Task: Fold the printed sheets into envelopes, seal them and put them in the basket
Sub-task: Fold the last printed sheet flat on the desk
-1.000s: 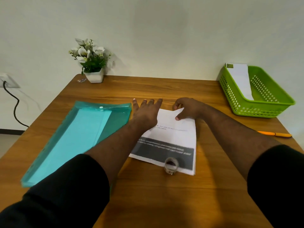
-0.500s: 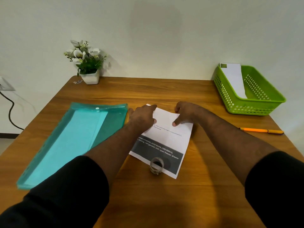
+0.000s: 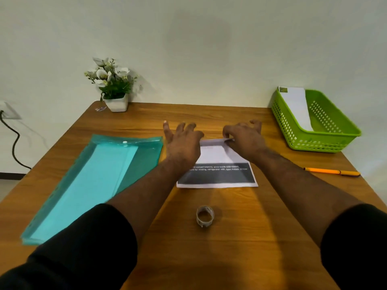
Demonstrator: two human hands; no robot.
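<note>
My sheet [image 3: 217,162]: white, with a dark grey band carrying white print along its near edge. Folder [image 3: 94,181]: translucent teal over a paler turquoise insert. Basket [image 3: 326,141]: lime green, perforated walls, holding a white envelope [image 3: 297,107]. Pen [image 3: 332,171]: orange. Surface [image 3: 209,248]: warm brown wood grain. My sleeves [image 3: 83,248]: black. Plant [image 3: 111,80]: white flowers, green leaves, white pot.

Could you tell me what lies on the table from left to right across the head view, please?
Teal folder → flower pot → left hand → tape roll → right hand → green basket → orange pen. The printed sheet spans both hands, so I left it out.
</note>
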